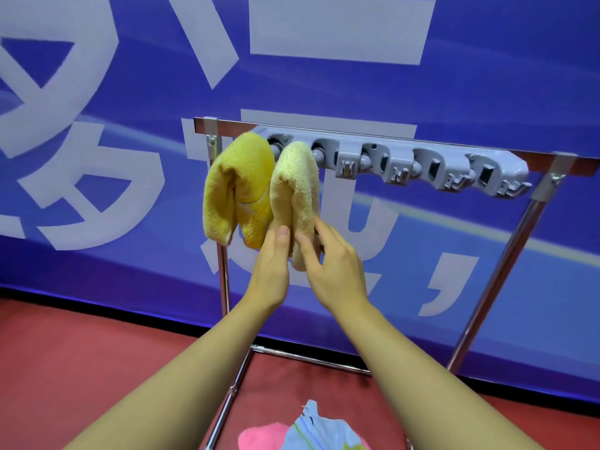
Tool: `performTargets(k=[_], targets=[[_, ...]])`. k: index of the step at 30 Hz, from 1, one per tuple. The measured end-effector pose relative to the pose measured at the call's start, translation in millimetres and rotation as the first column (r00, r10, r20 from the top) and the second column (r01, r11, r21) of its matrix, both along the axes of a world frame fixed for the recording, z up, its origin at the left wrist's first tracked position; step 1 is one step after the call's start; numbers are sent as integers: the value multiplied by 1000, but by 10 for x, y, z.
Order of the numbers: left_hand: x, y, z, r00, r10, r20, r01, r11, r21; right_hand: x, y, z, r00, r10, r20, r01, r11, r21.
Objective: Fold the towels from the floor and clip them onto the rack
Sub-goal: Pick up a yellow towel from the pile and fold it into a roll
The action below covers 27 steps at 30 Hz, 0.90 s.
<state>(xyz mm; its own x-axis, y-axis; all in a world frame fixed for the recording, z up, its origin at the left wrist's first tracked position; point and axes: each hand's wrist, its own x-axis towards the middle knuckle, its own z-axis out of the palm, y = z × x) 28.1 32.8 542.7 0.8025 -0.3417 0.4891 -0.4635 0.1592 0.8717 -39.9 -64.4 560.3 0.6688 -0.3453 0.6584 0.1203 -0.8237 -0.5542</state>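
Two towels hang clipped; both my hands pinch the beige towel's lower end, seating it before fetching another off the floor.

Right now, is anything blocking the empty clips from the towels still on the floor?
Nothing visible does. The pink towel and striped towel lie below the rack, and the three clips right of the cream towel hang bare.
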Motion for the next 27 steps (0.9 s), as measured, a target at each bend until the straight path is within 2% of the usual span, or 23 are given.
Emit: performTargets(k=[3,7,11,16,22,27], targets=[[-71,59,-239,998,-60,-25,62,995,73,-155,-191,-238,996,-33,-86,31,999,-30],[-233,24,-833,991,-59,-124,95,948,303,-471,-544,-772,937,-139,-321,109,988,-109],[-410,-179,-1510,992,-102,-72,124,843,523,-748,-891,-1442,808,-156,-569,71,983,-169],[-608,-484,-2420,981,-175,-85,184,688,702,-1045,-1315,-2473,651,-125,-748,-2,986,-166],[-844,-705,-3605,949,-190,-250,313,526,790,-1429,-1632,-3761,407,-45,-912,-87,992,-88],[-993,-791,-4494,911,-169,-376,412,373,832,-1732,-1732,-4792,239,51,-970,-61,997,38]])
